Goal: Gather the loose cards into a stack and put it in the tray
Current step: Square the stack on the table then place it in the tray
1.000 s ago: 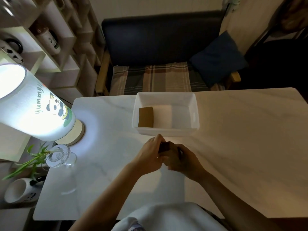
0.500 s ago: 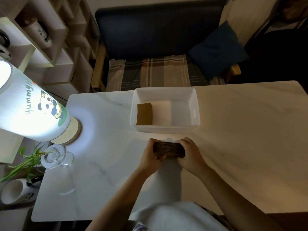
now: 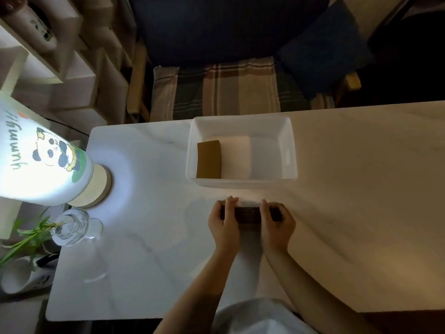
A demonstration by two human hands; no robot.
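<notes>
A dark stack of cards [image 3: 248, 215] stands on its long edge on the white marble table, just in front of the white plastic tray [image 3: 240, 183]. My left hand [image 3: 225, 221] grips the stack's left end and my right hand [image 3: 277, 221] grips its right end, fingers curled over the top. Only the middle of the stack shows between my hands. Inside the tray, a brown card [image 3: 209, 159] lies flat at the left side; the rest of the tray floor is bare.
A lit lamp with a panda print [image 3: 43, 160] stands at the table's left. A glass vase with a green plant [image 3: 72, 227] sits in front of the lamp. A plaid-cushioned bench [image 3: 226, 88] runs beyond the table's far edge. Shelving stands at the far left.
My hands, bunched together over the cards a second ago, have spread to the two ends of the stack, which now stands on edge. The camera view has tilted down.
</notes>
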